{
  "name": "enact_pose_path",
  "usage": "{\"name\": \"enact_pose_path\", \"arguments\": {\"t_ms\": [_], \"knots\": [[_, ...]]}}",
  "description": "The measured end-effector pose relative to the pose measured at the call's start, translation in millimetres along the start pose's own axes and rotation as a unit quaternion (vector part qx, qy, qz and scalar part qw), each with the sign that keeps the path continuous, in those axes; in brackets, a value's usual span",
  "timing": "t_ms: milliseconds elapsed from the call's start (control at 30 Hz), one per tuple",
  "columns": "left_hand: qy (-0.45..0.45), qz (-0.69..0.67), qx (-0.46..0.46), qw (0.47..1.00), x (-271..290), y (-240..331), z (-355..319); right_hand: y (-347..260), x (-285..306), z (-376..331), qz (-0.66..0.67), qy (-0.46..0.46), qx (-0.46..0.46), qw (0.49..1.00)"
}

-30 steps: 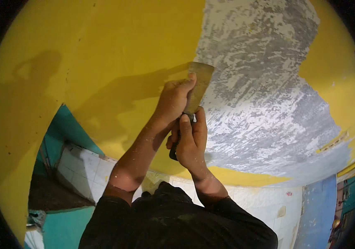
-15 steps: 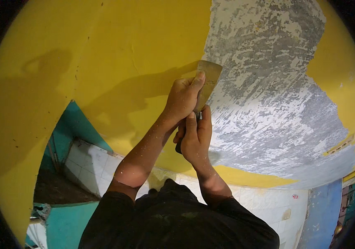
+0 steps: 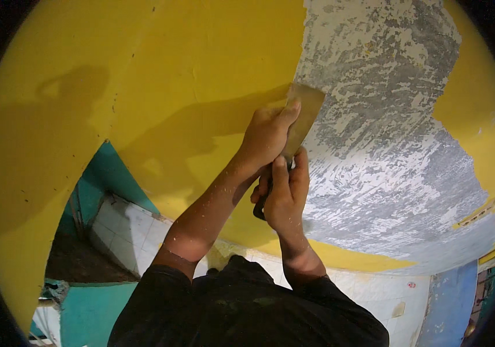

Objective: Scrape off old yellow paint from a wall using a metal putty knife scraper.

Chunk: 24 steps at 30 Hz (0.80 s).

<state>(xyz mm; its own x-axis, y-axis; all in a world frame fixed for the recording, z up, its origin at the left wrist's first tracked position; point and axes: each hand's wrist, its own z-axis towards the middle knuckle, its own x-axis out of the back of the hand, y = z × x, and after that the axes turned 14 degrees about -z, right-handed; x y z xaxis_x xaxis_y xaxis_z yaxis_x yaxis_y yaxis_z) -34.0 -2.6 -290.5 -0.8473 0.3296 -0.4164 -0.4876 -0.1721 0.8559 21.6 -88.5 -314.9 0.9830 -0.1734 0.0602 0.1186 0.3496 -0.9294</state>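
Centrally, both hands work a wide flat scraper (image 3: 300,118) against a yellow painted wall (image 3: 172,87). Left hand (image 3: 267,134) lies closed over the back of the blade, fingers pressing it flat to the surface; right hand (image 3: 285,194) is wrapped tightly around the dark handle (image 3: 259,208) just below. The blade's edge sits at the boundary between intact yellow paint and the stripped patch (image 3: 386,133), a broad grey and white area of bare plaster lying to the right of the hands. Judging from the wall, a good part is already scraped, while the large yellow field to the left, a yellow strip (image 3: 346,257) beneath the patch and a yellow area (image 3: 473,110) at far right are left. Below the paint runs white tiling (image 3: 126,237), with teal surfaces (image 3: 94,312) at lower left and a blue panel (image 3: 453,301) at lower right. Nothing stands between the blade and the paint; the person's own shadow (image 3: 56,133) falls across the yellow to the left.
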Motion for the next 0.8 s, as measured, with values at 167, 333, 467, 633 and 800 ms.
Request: {"name": "enact_pose_path", "arguments": {"t_ms": [167,333,467,633,800], "knots": [[0.002,-0.052,0.024,0.998,-4,12,-2,-7,2,2,-0.001,-0.016,0.013,1.0],[0.032,-0.049,0.016,0.998,-9,-5,-5,-3,4,-5,0.004,-0.011,-0.005,1.0],[0.036,-0.059,-0.011,0.998,-8,11,-3,-11,-3,4,0.01,-0.013,0.016,1.0],[0.047,-0.024,-0.022,0.998,-8,-3,-3,1,3,-4,-0.006,-0.008,-0.012,1.0],[0.034,-0.1,-0.008,0.994,-16,22,0,-16,1,4,0.013,-0.02,0.0,1.0]]}}
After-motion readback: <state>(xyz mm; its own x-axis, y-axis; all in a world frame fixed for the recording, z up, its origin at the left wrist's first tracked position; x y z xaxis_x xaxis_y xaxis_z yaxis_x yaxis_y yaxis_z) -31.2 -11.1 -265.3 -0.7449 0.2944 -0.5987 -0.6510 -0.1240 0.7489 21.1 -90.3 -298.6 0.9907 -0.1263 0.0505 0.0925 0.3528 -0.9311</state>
